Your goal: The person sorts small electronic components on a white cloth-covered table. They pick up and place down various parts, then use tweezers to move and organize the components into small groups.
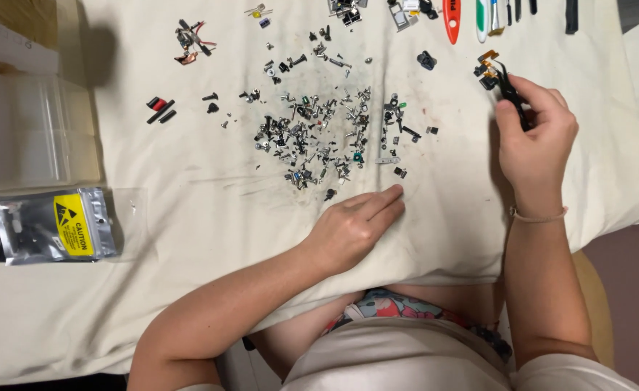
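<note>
A stained white cloth (189,217) covers nearly the whole worktop, draped over the near edge toward the person's lap. At its far left lies a clear plastic bag (22,127), flat, its contents impossible to make out. Just below that sits a silver anti-static pouch (48,224) with a yellow warning label, a dark lump showing through at its left end.

Both forearms come in from the bottom. The left hand (352,224) lies palm down on the cloth, fingers loosely together and pointing up-right, gripping nothing; its fingertips stop just short of the lower edge of the scattered pile of screws (319,130). That pile spreads across the middle of the cloth: tiny dark and silver screws, brackets and clips, with a few green specks among them.

The right hand (533,137), a thin band at its wrist, is raised at the right side with fingers curled shut around black tweezers (509,90). The tweezer tips pinch a small black part with a copper-coloured flex strip (487,69), held up well right of the pile.

Along the far edge lie an orange-handled tool (451,18) and several other slim tools (489,16).
</note>
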